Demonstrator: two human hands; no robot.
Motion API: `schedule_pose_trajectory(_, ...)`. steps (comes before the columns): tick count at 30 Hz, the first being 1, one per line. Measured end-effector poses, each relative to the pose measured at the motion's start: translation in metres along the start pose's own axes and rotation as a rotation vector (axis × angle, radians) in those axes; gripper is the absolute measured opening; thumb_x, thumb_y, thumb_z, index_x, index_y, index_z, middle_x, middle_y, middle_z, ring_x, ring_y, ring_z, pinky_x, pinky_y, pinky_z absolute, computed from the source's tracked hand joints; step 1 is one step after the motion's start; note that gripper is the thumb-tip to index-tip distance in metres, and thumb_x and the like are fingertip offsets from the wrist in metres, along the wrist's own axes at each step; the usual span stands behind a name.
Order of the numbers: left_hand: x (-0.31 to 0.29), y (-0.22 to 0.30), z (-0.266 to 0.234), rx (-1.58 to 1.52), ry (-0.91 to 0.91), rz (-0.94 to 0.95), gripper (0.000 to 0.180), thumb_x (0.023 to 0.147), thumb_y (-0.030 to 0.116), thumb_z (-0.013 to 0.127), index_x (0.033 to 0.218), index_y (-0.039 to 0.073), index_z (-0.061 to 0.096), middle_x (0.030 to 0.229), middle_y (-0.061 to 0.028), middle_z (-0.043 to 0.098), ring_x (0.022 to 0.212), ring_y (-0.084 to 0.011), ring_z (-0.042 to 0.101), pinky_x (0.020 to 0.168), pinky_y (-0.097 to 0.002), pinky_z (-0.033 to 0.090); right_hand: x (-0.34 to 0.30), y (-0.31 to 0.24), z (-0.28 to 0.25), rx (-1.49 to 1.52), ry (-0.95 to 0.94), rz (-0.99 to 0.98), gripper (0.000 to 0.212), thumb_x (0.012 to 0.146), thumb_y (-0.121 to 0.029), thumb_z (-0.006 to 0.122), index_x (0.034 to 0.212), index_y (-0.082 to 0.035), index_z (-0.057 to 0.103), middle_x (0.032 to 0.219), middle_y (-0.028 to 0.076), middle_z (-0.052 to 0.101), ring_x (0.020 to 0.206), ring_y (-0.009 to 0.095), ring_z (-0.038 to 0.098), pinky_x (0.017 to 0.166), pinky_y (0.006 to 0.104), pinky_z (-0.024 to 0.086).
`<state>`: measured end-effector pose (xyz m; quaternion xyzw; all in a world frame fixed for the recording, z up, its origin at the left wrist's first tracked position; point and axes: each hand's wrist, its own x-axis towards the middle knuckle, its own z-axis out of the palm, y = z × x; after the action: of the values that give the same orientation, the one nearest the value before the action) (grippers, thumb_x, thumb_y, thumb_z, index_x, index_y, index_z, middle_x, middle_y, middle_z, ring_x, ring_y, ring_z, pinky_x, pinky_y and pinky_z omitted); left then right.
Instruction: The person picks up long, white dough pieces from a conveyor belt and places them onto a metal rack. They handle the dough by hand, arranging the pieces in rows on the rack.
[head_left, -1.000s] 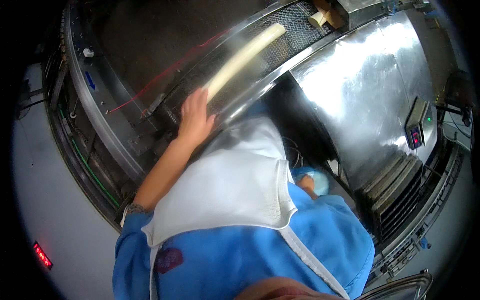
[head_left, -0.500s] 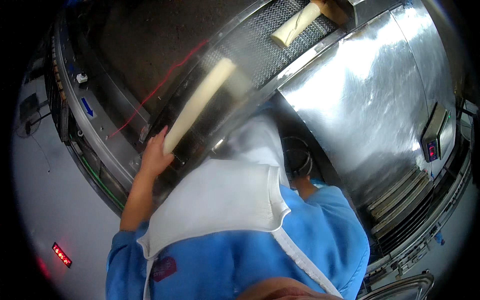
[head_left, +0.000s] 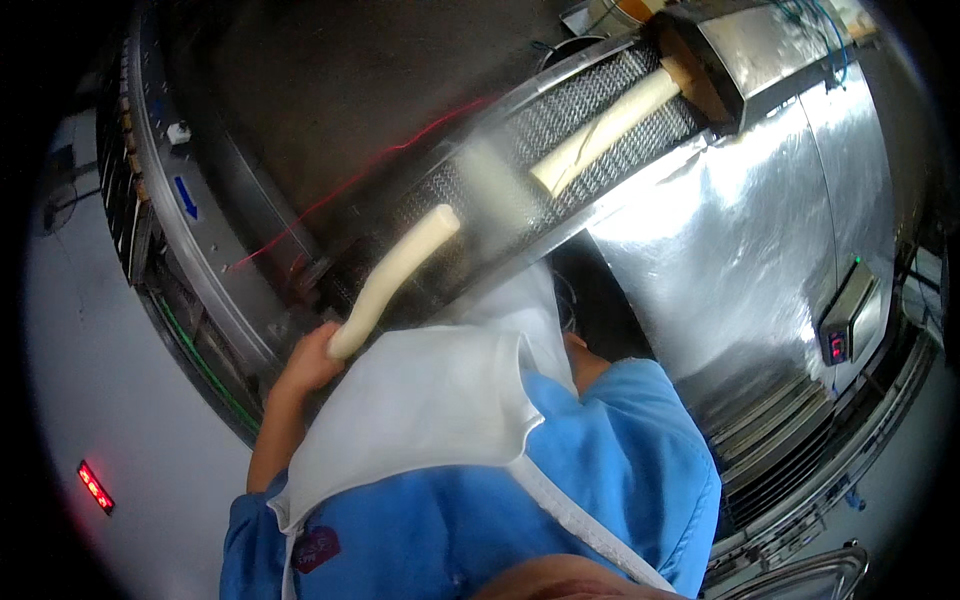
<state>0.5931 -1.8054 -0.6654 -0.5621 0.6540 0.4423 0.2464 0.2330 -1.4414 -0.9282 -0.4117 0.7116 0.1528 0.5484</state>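
Observation:
My left hand (head_left: 318,355) is closed round the near end of a long, pale cream dough roll (head_left: 398,270). The roll bends slightly and reaches up and right over a dark mesh conveyor belt (head_left: 420,205). Farther up that belt lies a second dough roll (head_left: 605,135) with a slanting line along its surface. Its upper end meets the brownish opening of a metal housing (head_left: 735,55). Low beside the white apron, my right hand (head_left: 585,362) shows only in part; its fingers are hidden, so what it touches cannot be made out.
A shiny metal table (head_left: 740,250) stands to the right, with a small display box (head_left: 850,315) on it and metal slats (head_left: 770,430) at its near end. A curved metal rail (head_left: 195,270) runs along the left. A red line crosses the dark area beyond the belt.
The view has shifted, showing more of the housing. More of the second roll shows below the housing's opening. The roll in my left hand now looks more bent, with its near end closer to the apron.

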Motion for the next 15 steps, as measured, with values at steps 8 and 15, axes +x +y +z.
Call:
schedule_pose_trajectory(8, -0.048, -0.009, -0.004, -0.440, -0.021, -0.028, 0.040, 0.065, 0.000, 0.063, 0.104, 0.006, 0.057, 0.088, -0.0024, 0.060, 0.080, -0.0134, 0.057, 0.070, -0.0271, 0.046, 0.002, -0.007, -0.057, 0.021, -0.016, -0.048, 0.036, 0.087, -0.021, 0.055, 0.119, -0.003, 0.055, 0.116, 0.012, 0.057, 0.105, 0.025, 0.053, 0.093, 0.0384, 0.042)
schedule_pose_trajectory(15, -0.093, -0.002, 0.010, -0.888, 0.047, 0.132, 0.042, 0.063, 0.001, 0.054, 0.104, 0.003, 0.057, 0.086, -0.0009, 0.057, 0.078, -0.0098, 0.055, 0.067, -0.0239, 0.044, -0.026, 0.027, -0.111, 0.602, 0.067, -0.129, 0.031, 0.090, -0.017, 0.052, 0.116, -0.002, 0.057, 0.113, 0.011, 0.060, 0.102, 0.022, 0.056, 0.091, 0.0365, 0.044)
